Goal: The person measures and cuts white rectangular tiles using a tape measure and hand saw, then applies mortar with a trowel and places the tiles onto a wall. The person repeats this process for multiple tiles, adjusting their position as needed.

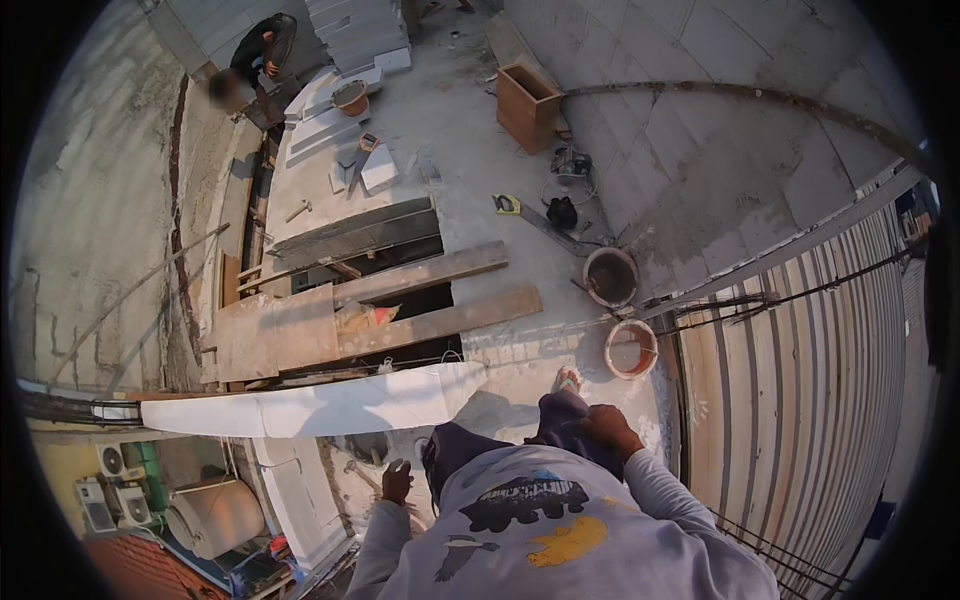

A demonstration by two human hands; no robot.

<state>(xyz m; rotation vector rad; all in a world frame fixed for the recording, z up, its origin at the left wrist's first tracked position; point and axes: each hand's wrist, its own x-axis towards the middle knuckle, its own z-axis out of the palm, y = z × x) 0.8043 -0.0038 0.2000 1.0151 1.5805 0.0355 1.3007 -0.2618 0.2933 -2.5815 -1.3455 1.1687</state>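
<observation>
My left hand hangs low beside my left thigh, its fingers loosely bent and a little apart, with nothing visible in them. Against the dark trousers over my right leg rests my right hand, its fingers curled downward; what is under them, if anything, is hidden. Just ahead of my legs runs a long white block wall top. A reddish bucket stands ahead of my right hand, and a darker bucket sits beyond it.
Wooden planks partly bridge a dark floor opening. Farther off lie a yellow-handled handsaw, a hammer and white blocks. A wooden box stands by the right wall. Another person bends at far left. Corrugated roofing lies right.
</observation>
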